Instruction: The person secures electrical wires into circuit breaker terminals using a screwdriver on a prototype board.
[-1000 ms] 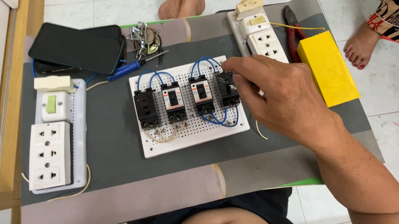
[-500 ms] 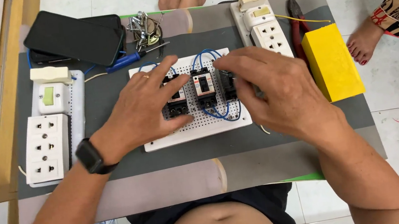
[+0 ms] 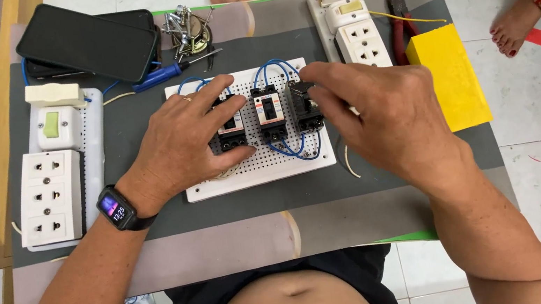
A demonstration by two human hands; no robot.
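counter (image 3: 139,121): a flat grey mat, smooth and matte, is lying under both hands and carrying everything.
perforated board (image 3: 300,162): a white rectangular panel, stiff and dotted with fine holes, is sitting beneath the two hands at the middle of the mat.
left hand (image 3: 187,139): it is resting flat on the board, fingers spread over the left breaker, clamping nothing that I can see — only pressing down.
right hand (image 3: 385,111): its fingertips are pinching the top of the right breaker (image 3: 307,108), closed on that hard black block.
middle breaker (image 3: 270,113): boxy black plastic with a red-and-white face is standing between the two hands, untouched.
blue wires (image 3: 277,70): thin glossy loops are arching just beyond the fingertips, linking the breakers.
yellow block (image 3: 450,77): a smooth bright slab is lying just right of the right hand.
doing it well: I judge that the left hand should be keeping the board steady while the right works gently — the wires are looking easy to snag.
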